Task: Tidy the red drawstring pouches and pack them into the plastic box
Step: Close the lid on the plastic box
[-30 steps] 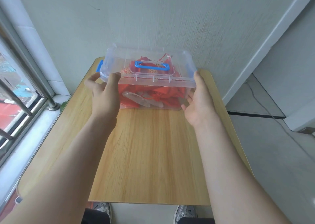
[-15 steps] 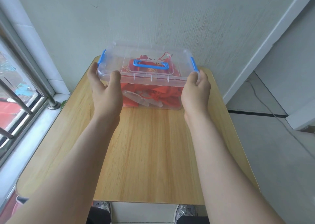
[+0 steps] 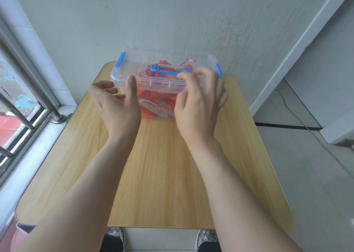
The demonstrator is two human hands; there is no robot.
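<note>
Now left blue latch (image 3: 120, 60) looks clipped down. My left grip (image 3: 115, 106) spread, empty, thumb at front left corner of plastic box (image 3: 134, 67); contact unclear. Box lidded, at far end of bench (image 3: 162, 165), red drawstring pouches (image 3: 151, 96) inside. My right grip (image 3: 199, 106) loosely curled over lid's front edge, holding nothing. I judge packing done: press lid corners evenly, confirm right blue latch (image 3: 219, 71) seats.

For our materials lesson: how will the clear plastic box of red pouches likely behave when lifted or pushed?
Probably light: the plastic box holds soft red pouches. Likely stiff, given its ribbed lid. Being low and wide, it should slide on the table, not tip.
</note>
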